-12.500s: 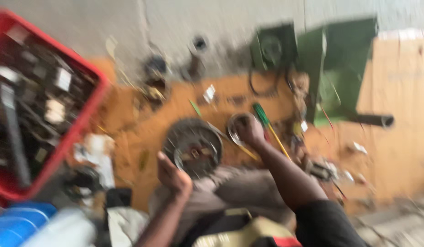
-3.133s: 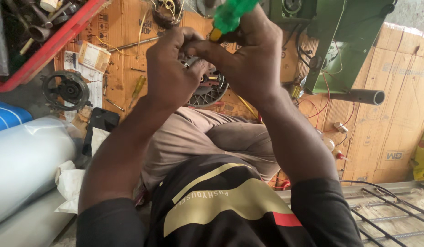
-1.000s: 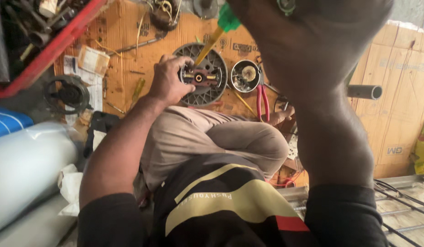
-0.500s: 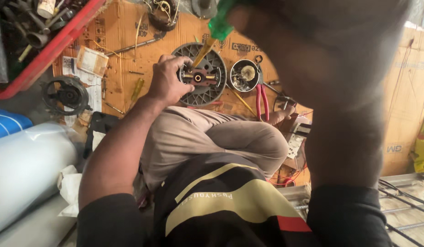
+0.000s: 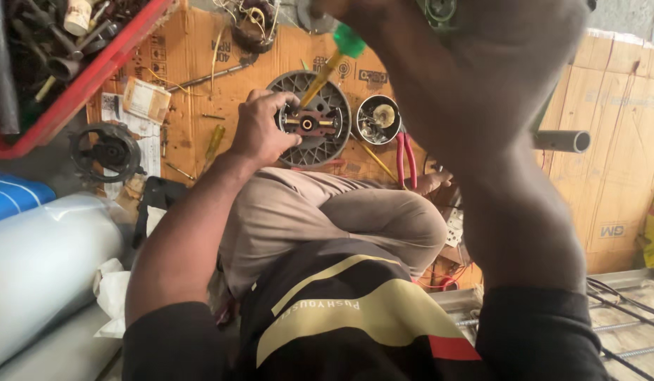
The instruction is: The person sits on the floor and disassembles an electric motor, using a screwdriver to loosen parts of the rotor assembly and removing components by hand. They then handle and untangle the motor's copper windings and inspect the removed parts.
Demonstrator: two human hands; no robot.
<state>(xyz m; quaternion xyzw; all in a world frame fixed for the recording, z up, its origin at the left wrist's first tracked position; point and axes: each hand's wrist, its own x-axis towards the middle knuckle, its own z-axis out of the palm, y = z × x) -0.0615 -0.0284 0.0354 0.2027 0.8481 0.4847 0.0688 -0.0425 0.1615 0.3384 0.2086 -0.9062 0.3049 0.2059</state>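
Note:
My left hand (image 5: 260,128) grips a small round dark-red and metal part (image 5: 307,124), held just above a grey spoked wheel (image 5: 334,141) that lies on the cardboard. My right hand (image 5: 369,14) is raised close to the camera at the top edge and is mostly cut off. It holds a screwdriver (image 5: 337,53) with a green handle and a yellow shaft. The shaft slants down to the left, and its tip reaches the top of the small part. My right forearm hides much of the right side.
A small round housing (image 5: 378,120) and red-handled pliers (image 5: 404,152) lie right of the wheel. A red crate (image 5: 73,92) of metal parts sits top left, above a black round part (image 5: 108,148). A pale cylinder (image 5: 45,261) lies left; a grey pipe (image 5: 563,141) right.
The small part has come down from near my face to over the wheel. In the last second my right hand shifted the screwdriver slightly, keeping its tip at the part.

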